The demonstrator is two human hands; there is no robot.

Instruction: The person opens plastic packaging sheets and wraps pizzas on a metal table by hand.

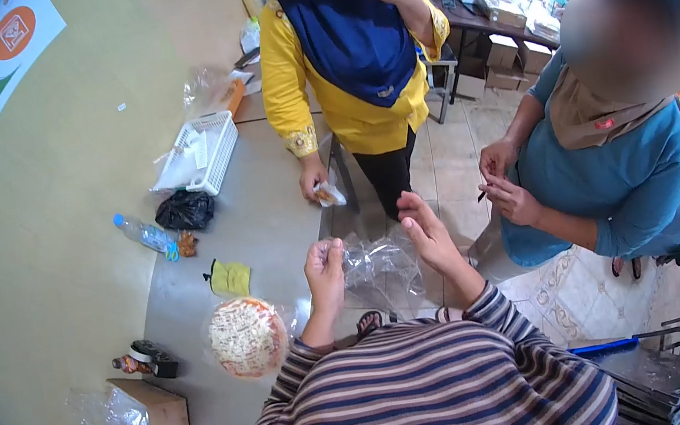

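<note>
A crumpled clear plastic bag point(384, 272) hangs between my two hands, in front of my striped shirt. My left hand point(326, 280) pinches its left edge between thumb and fingers. At the bag's upper right is my right hand point(429, 230), its fingers apart and raised; whether it touches the plastic is unclear. To the left of my left hand, a round flat pizza point(247, 336) with white topping lies on the grey table point(195, 300), seemingly on clear plastic. Just beyond the pizza sits a small yellow-green pouch point(230, 277).
A white basket point(219, 156), black plastic bag point(184, 210), water bottle point(141, 231) and cardboard box point(153, 421) stand along the wall side. One person in yellow point(279, 89) holds a small packet over the table edge. Another in blue point(616, 180) stands at right.
</note>
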